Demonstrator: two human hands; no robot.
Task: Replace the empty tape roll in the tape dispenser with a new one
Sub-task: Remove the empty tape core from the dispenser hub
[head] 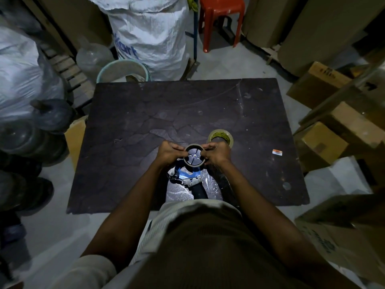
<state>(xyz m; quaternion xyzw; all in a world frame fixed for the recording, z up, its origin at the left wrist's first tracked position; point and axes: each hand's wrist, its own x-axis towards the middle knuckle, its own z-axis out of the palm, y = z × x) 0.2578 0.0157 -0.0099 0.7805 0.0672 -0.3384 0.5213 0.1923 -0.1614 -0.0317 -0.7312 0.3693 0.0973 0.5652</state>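
A blue tape dispenser [188,176] with a dark handle lies on the near middle of the dark table [145,113]. Its black spoked hub carries the empty grey-brown tape roll core [194,156]. My left hand [169,153] pinches the core's left rim and my right hand [216,153] pinches its right rim. A new roll of clear tape [221,137] with a yellowish core lies flat on the table just behind my right hand, untouched.
A shiny plastic wrapper [179,192] lies under the dispenser. A small orange-white label [277,152] sits at the table's right. A bucket [123,70], white sacks [150,32] and a red stool [221,13] stand beyond; cardboard boxes [333,142] crowd the right.
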